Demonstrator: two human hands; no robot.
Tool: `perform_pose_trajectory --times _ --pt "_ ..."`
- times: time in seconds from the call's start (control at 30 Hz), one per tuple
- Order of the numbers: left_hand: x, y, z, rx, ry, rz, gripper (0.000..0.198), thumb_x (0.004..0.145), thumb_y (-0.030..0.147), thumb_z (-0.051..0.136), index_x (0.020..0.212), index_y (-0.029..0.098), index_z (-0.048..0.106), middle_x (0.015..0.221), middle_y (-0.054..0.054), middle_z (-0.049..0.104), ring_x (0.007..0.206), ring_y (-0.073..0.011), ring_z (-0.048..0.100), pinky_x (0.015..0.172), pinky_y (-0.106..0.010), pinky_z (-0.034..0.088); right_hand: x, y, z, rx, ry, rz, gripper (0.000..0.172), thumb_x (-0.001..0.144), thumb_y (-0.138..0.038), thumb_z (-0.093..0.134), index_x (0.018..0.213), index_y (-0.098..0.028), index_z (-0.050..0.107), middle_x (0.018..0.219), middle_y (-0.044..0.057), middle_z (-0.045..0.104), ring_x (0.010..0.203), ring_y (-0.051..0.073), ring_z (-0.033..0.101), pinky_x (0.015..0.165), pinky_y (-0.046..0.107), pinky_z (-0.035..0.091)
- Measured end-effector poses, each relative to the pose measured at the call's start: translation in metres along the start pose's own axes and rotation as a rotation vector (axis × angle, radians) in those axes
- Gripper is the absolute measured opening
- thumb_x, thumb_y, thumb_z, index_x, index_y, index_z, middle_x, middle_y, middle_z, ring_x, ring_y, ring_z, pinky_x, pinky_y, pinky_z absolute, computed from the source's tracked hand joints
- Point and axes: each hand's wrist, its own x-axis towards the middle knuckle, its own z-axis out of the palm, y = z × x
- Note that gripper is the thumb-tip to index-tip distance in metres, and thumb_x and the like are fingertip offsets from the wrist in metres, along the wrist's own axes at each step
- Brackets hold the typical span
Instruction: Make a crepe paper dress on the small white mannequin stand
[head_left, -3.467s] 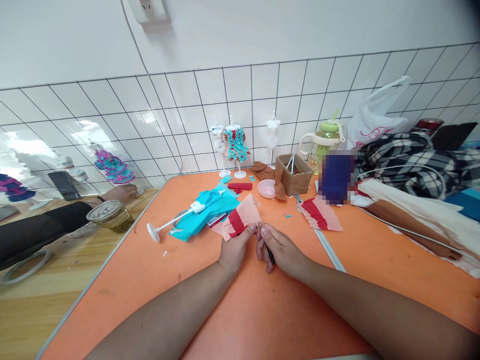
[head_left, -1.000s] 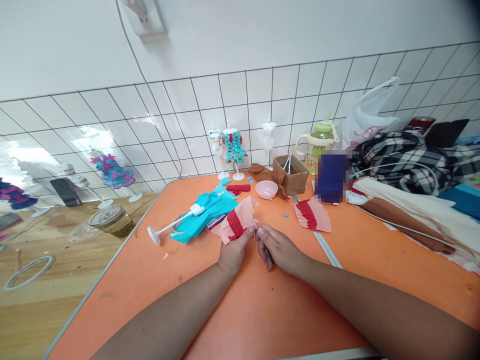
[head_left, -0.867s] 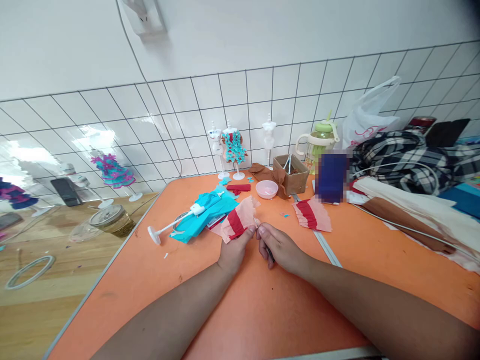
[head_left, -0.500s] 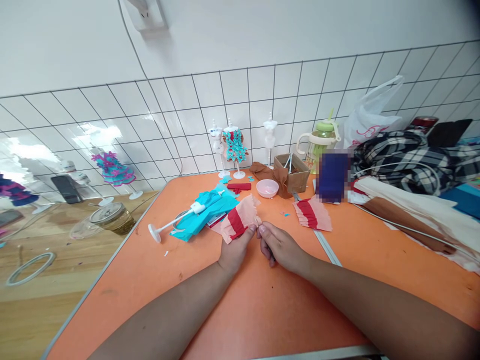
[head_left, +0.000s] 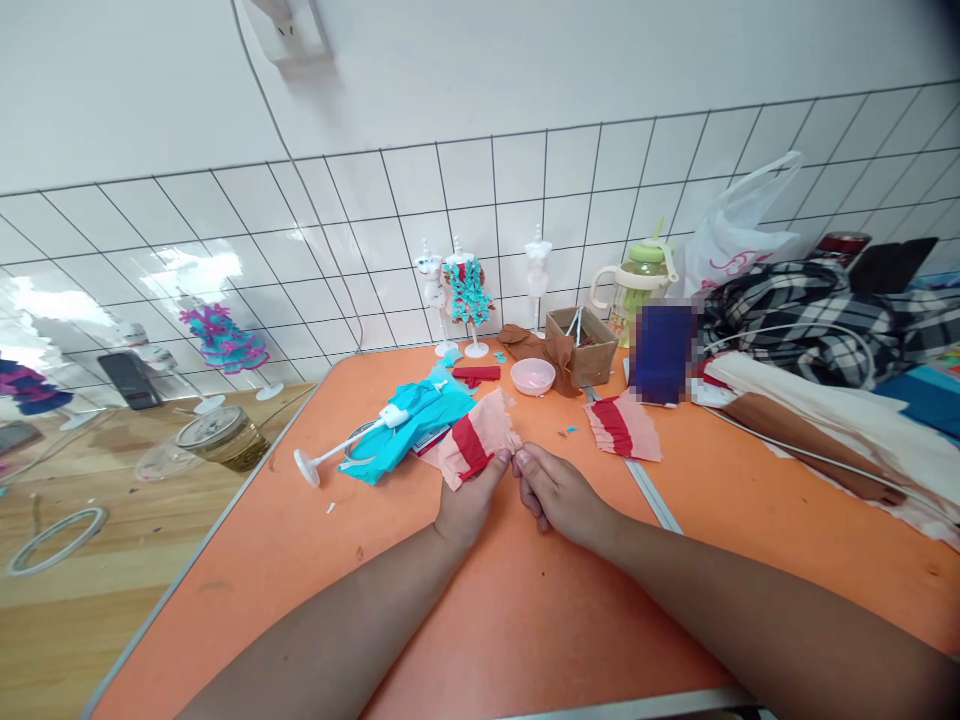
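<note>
A piece of peach crepe paper (head_left: 495, 420) with a red band across it is held up over the orange table. My left hand (head_left: 471, 500) grips it from below, thumb near its right edge. At that same edge my right hand (head_left: 559, 490) pinches the paper's frilled rim, fingers curled and thumb pressed down. The two thumbs nearly touch. A second peach and red piece (head_left: 626, 430) lies flat on the table to the right. Just left of my hands, a small white dress form (head_left: 394, 413) lies on turquoise crepe paper (head_left: 382, 455).
Behind stand small dress forms, one dressed in turquoise and red (head_left: 469, 290). A pink bowl (head_left: 533, 376), a cardboard box (head_left: 581, 345) with brown paper, and a green-lidded bottle (head_left: 645, 270) sit near the wall. Plaid cloth (head_left: 795, 320) and paper sheets lie at right.
Both hands stay nearly in place at the paper's right edge, closed on it. The whole view has shifted very slightly.
</note>
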Motion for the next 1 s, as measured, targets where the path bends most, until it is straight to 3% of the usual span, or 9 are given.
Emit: perform_pose_trajectory --times 0.2,0.63,0.77,0.9,1.0 --pt "-0.0011 -0.0048 -0.001 0.05 0.065 -0.006 0.019 0.076 0.031 0.072 0.088 0.017 0.067 0.089 -0.005 0.07 0.091 -0.0199 0.065 0.087 -0.033 0.051 0.0001 -0.0009 0.0008 0.03 0.04 -0.005 0.035 0.097 -0.052 0.025 0.083 -0.024 0.041 0.052 -0.008 0.043 0.039 0.01 0.044 0.037 0.021 0.041" --pt "-0.0018 0.0005 0.0007 0.047 0.031 -0.006 0.019 0.076 0.032 0.071 0.087 0.017 0.066 0.089 -0.004 0.071 0.092 -0.0204 0.065 0.088 -0.034 0.051 0.0003 -0.0007 0.0005 0.013 0.05 -0.018 0.034 0.097 -0.049 0.027 0.08 -0.023 0.04 0.053 -0.008 0.041 0.04 0.009 0.043 0.036 0.019 0.041" --pt "-0.0039 -0.0022 -0.0008 -0.041 0.009 0.009 0.021 0.076 0.037 0.072 0.084 0.019 0.066 0.09 -0.004 0.071 0.097 -0.0223 0.064 0.091 -0.035 0.049 0.0007 -0.0039 -0.0022 0.0 0.052 -0.02 0.034 0.097 -0.049 0.027 0.078 -0.023 0.039 0.053 -0.007 0.041 0.041 0.01 0.043 0.036 0.019 0.041" --pt "-0.0034 -0.0056 -0.0017 -0.213 -0.016 -0.016 0.037 0.069 0.052 0.073 0.09 0.022 0.066 0.101 -0.005 0.07 0.105 -0.0257 0.061 0.092 -0.039 0.049 0.0027 -0.0024 -0.0066 -0.032 0.058 -0.025 0.036 0.097 -0.051 0.027 0.077 -0.024 0.038 0.054 -0.007 0.041 0.042 0.01 0.043 0.037 0.021 0.041" --pt "-0.0013 -0.0089 -0.0018 -0.208 0.056 -0.033 0.038 0.068 0.046 0.077 0.096 0.021 0.066 0.097 -0.005 0.07 0.1 -0.0231 0.063 0.092 -0.038 0.048 0.0027 0.0 -0.0082 -0.062 0.057 -0.032 0.035 0.098 -0.05 0.027 0.076 -0.024 0.037 0.054 -0.007 0.041 0.042 0.01 0.043 0.038 0.021 0.04"
